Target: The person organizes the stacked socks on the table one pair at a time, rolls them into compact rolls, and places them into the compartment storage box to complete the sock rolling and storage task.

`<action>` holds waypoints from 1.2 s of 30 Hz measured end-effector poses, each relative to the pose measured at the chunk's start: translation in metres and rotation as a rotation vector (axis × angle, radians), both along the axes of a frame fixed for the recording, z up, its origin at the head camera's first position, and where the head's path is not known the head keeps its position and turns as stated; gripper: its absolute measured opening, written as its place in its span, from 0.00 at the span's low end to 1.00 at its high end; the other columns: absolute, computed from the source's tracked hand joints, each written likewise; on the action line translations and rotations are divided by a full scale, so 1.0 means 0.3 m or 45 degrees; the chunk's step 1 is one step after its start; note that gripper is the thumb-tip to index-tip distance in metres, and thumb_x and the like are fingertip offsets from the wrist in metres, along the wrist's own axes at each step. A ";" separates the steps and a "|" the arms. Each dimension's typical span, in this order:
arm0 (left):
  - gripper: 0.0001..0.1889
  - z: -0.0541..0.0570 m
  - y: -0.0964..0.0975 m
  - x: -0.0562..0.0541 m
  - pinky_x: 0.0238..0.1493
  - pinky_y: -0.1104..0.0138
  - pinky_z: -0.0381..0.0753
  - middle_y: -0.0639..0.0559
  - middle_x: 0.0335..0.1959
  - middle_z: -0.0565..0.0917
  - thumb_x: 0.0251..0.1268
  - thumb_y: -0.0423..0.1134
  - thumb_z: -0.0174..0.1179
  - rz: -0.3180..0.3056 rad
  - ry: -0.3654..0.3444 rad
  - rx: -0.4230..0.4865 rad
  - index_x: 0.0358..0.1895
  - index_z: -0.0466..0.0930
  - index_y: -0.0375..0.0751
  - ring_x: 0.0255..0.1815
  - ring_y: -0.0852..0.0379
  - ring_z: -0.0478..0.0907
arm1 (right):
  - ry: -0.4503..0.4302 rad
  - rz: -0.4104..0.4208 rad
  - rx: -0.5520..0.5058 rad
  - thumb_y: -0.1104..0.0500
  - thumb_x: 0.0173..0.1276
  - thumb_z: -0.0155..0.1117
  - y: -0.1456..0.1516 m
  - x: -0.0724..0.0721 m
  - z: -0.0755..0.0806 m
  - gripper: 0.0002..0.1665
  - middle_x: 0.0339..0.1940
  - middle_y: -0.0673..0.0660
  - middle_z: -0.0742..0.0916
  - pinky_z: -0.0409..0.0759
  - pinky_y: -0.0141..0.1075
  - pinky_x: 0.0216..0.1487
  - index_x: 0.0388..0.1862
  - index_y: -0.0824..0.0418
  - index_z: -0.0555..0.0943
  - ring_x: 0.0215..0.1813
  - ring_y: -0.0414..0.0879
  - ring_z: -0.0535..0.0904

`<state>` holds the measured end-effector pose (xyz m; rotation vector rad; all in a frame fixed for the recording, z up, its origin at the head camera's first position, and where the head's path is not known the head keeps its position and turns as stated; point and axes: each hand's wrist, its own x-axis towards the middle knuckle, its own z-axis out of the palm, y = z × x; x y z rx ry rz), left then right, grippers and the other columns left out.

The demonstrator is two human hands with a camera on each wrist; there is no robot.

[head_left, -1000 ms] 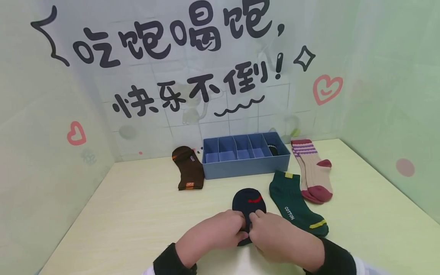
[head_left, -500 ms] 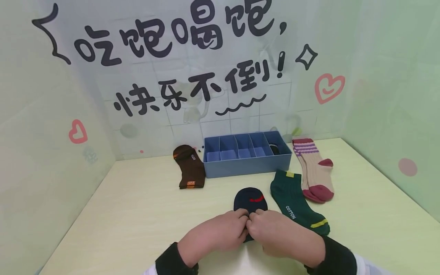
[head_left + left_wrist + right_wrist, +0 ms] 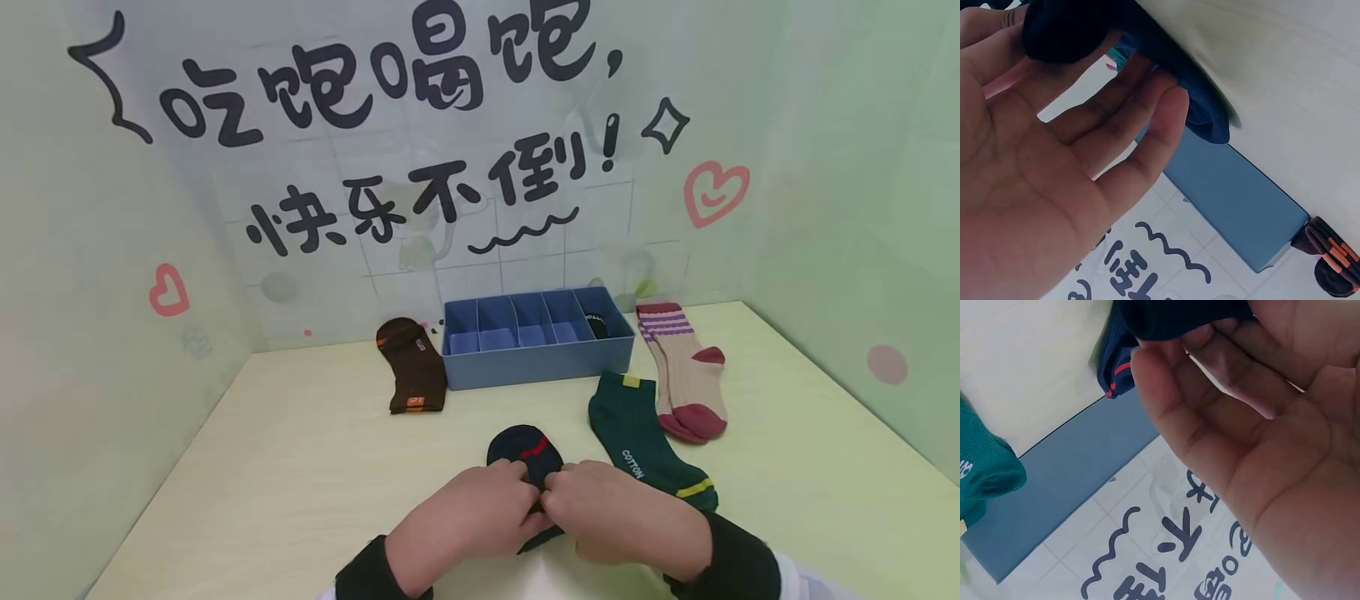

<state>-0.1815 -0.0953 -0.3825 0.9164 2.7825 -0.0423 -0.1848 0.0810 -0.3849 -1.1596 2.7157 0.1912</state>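
A navy sock (image 3: 517,442) with a red mark lies on the table near its front, slightly slanted. From the left, my left hand (image 3: 491,508) grips it, with curled fingers against the fabric. My right hand (image 3: 603,510) holds its right side, close beside the left hand. Both hands cover the middle of the sock. In the left wrist view, a rounded end of the navy sock (image 3: 1207,119) sticks out past my fingertips. The right wrist view shows dark folded cloth of the navy sock (image 3: 1179,315) between thumb and fingers.
Behind the hands stands a blue divided box (image 3: 536,362), with a dark rolled item (image 3: 597,326) in its right compartment. A brown sock (image 3: 416,371) lies left of it. On the right are a green sock (image 3: 637,442) and pink-and-beige socks (image 3: 686,375).
The navy sock has shifted left and turned, so its far end now leans left and its near end shows lower right. The hands have moved slightly apart from half a second ago.
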 end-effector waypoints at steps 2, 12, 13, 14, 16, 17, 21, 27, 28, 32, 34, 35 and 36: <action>0.19 0.002 0.000 0.000 0.46 0.62 0.87 0.54 0.43 0.85 0.78 0.60 0.60 -0.010 0.012 0.000 0.46 0.91 0.52 0.39 0.58 0.76 | -0.038 -0.044 0.010 0.57 0.62 0.82 -0.002 -0.002 0.001 0.13 0.36 0.49 0.88 0.86 0.32 0.49 0.46 0.51 0.92 0.31 0.42 0.74; 0.27 0.001 -0.015 -0.012 0.54 0.65 0.86 0.53 0.49 0.87 0.69 0.62 0.69 -0.013 -0.033 0.028 0.58 0.81 0.46 0.45 0.59 0.82 | -0.082 -0.091 0.007 0.60 0.62 0.81 -0.004 -0.015 0.003 0.13 0.42 0.52 0.88 0.88 0.36 0.54 0.46 0.53 0.92 0.34 0.42 0.77; 0.26 0.001 -0.015 -0.013 0.52 0.65 0.86 0.53 0.47 0.87 0.69 0.61 0.70 -0.022 -0.023 0.026 0.56 0.81 0.46 0.43 0.59 0.81 | -0.084 -0.092 0.004 0.61 0.62 0.81 -0.004 -0.017 0.003 0.13 0.42 0.51 0.88 0.88 0.35 0.53 0.46 0.54 0.92 0.33 0.42 0.77; 0.24 0.001 -0.014 -0.013 0.51 0.66 0.85 0.53 0.46 0.87 0.69 0.61 0.70 -0.031 -0.011 0.021 0.55 0.82 0.46 0.42 0.60 0.80 | -0.087 -0.095 -0.001 0.62 0.63 0.80 -0.005 -0.019 0.003 0.13 0.42 0.51 0.87 0.88 0.35 0.53 0.46 0.54 0.92 0.33 0.42 0.77; 0.21 0.000 -0.013 -0.014 0.49 0.67 0.85 0.54 0.43 0.86 0.71 0.59 0.69 -0.042 0.008 0.012 0.52 0.84 0.46 0.39 0.60 0.78 | -0.080 -0.094 -0.014 0.63 0.63 0.80 -0.007 -0.021 0.002 0.13 0.40 0.51 0.87 0.88 0.35 0.52 0.46 0.54 0.92 0.32 0.42 0.77; 0.20 0.000 -0.013 -0.014 0.48 0.67 0.86 0.54 0.42 0.86 0.71 0.57 0.69 -0.042 0.013 0.012 0.52 0.85 0.46 0.38 0.61 0.78 | -0.075 -0.091 -0.021 0.63 0.63 0.80 -0.008 -0.023 0.001 0.13 0.39 0.51 0.87 0.88 0.35 0.51 0.47 0.54 0.91 0.32 0.41 0.77; 0.14 0.000 -0.016 -0.017 0.49 0.67 0.86 0.57 0.40 0.85 0.73 0.52 0.69 -0.012 0.000 0.042 0.51 0.87 0.47 0.37 0.63 0.78 | -0.048 -0.077 -0.067 0.64 0.64 0.80 -0.014 -0.027 0.001 0.16 0.34 0.52 0.88 0.88 0.33 0.49 0.50 0.56 0.89 0.30 0.41 0.76; 0.07 0.003 -0.024 -0.023 0.46 0.69 0.84 0.59 0.36 0.84 0.73 0.47 0.70 -0.049 -0.003 0.114 0.43 0.89 0.49 0.32 0.65 0.76 | 0.099 0.014 -0.008 0.58 0.66 0.79 -0.011 -0.008 0.006 0.15 0.40 0.52 0.88 0.88 0.36 0.48 0.51 0.53 0.89 0.36 0.42 0.78; 0.07 0.003 -0.025 -0.024 0.46 0.69 0.84 0.60 0.36 0.84 0.73 0.47 0.70 -0.056 -0.004 0.120 0.42 0.89 0.49 0.32 0.65 0.76 | 0.130 0.030 0.013 0.57 0.66 0.79 -0.010 -0.003 0.007 0.15 0.42 0.51 0.88 0.87 0.36 0.49 0.51 0.52 0.90 0.39 0.42 0.79; 0.07 0.001 -0.027 -0.025 0.48 0.68 0.84 0.60 0.39 0.85 0.74 0.47 0.68 -0.064 0.012 0.119 0.42 0.90 0.50 0.35 0.63 0.77 | 0.241 0.092 0.064 0.51 0.68 0.78 -0.009 0.016 0.002 0.14 0.47 0.53 0.87 0.87 0.36 0.51 0.50 0.52 0.91 0.45 0.44 0.79; 0.08 -0.003 -0.028 -0.024 0.48 0.67 0.85 0.59 0.42 0.86 0.75 0.47 0.67 -0.064 0.034 0.104 0.43 0.91 0.49 0.37 0.62 0.78 | 0.318 0.143 0.098 0.50 0.69 0.77 -0.014 0.025 -0.007 0.12 0.45 0.53 0.88 0.86 0.35 0.48 0.49 0.52 0.91 0.42 0.44 0.78; 0.08 -0.005 -0.028 -0.023 0.47 0.67 0.85 0.59 0.43 0.86 0.75 0.47 0.67 -0.071 0.052 0.095 0.43 0.91 0.49 0.37 0.61 0.78 | 0.382 0.179 0.114 0.49 0.69 0.77 -0.017 0.029 -0.014 0.12 0.43 0.54 0.88 0.86 0.34 0.45 0.47 0.52 0.92 0.39 0.45 0.78; 0.08 -0.007 -0.028 -0.023 0.46 0.67 0.85 0.60 0.43 0.86 0.76 0.47 0.66 -0.078 0.068 0.087 0.43 0.91 0.49 0.38 0.61 0.78 | 0.450 0.212 0.133 0.48 0.69 0.77 -0.020 0.032 -0.022 0.11 0.41 0.54 0.88 0.85 0.33 0.42 0.46 0.51 0.92 0.37 0.45 0.77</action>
